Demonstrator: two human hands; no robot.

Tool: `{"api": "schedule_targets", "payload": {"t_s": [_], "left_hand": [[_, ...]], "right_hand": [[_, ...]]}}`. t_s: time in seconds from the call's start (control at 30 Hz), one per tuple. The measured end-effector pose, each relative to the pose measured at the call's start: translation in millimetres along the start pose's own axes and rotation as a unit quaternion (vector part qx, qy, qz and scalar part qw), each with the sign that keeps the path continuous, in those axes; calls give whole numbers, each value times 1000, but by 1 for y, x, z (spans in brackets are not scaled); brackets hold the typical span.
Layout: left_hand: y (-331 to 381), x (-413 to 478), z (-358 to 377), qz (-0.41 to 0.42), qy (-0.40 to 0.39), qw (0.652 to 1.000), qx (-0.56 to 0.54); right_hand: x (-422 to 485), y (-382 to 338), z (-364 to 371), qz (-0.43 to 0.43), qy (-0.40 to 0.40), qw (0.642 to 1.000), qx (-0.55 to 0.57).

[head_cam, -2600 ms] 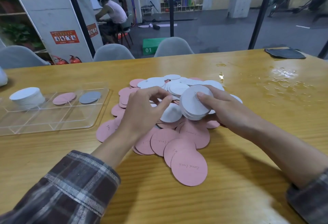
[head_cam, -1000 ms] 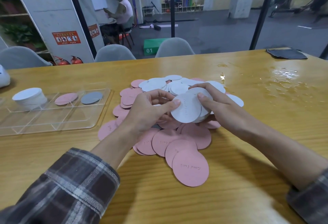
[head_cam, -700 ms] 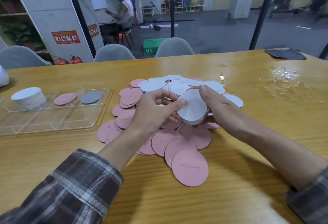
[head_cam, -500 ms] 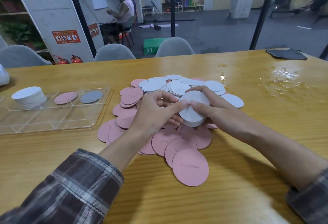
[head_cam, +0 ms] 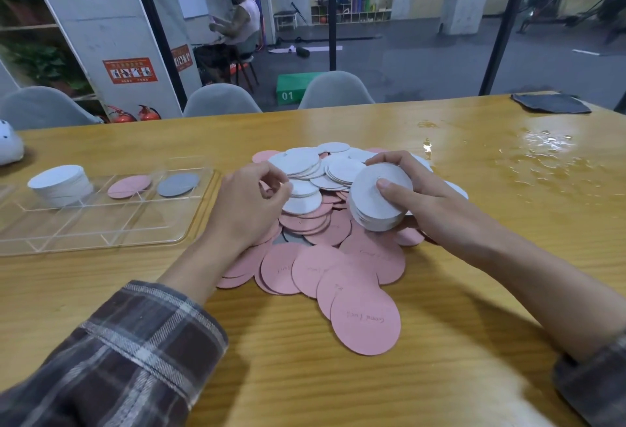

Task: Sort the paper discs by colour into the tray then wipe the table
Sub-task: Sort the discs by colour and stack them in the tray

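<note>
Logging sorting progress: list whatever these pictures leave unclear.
All head view.
- Grey paper discs: pink and white paper discs cover all but a sliver, so no count.
- Left hand: its curled fingers hide whether it pinches a disc.
- Stack of white paper discs in the right hand: too many thin edges to count.
- Clear plastic tray: left end cut off by the frame edge.
- White object at the left edge: cut off, unidentifiable.

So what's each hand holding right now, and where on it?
Right hand grips stack of white discs: thumb on top face, fingers round the rim. Left hand curled over pile, hold unclear.
</note>
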State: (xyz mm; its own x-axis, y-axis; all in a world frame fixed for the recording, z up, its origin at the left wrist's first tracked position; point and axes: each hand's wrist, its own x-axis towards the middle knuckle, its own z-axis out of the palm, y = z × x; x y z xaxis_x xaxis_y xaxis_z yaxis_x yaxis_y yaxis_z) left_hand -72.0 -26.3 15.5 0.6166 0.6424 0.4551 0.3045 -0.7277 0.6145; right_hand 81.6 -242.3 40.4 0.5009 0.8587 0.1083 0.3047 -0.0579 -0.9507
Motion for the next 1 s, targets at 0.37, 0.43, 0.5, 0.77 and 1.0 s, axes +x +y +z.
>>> {"api": "schedule_targets", "payload": {"t_s": [0.37,0.43,0.5,0.77,1.0], "left_hand": [[-4,0,6,1,-43,997,65],[0,-2,4,-7,-49,997,58],[2,-3,3,-13,-55,997,45],[15,-8,-4,17,-48,998,29],[22,-14,-5,68,-54,992,87]], "right_hand": [[-4,-7,3,28,-1,999,34],[-3,-5,4,32,-1,999,32],[-2,-4,3,33,-2,999,31],[0,-2,3,25,8,999,23],[1,1,1,26,6,999,23]]}}
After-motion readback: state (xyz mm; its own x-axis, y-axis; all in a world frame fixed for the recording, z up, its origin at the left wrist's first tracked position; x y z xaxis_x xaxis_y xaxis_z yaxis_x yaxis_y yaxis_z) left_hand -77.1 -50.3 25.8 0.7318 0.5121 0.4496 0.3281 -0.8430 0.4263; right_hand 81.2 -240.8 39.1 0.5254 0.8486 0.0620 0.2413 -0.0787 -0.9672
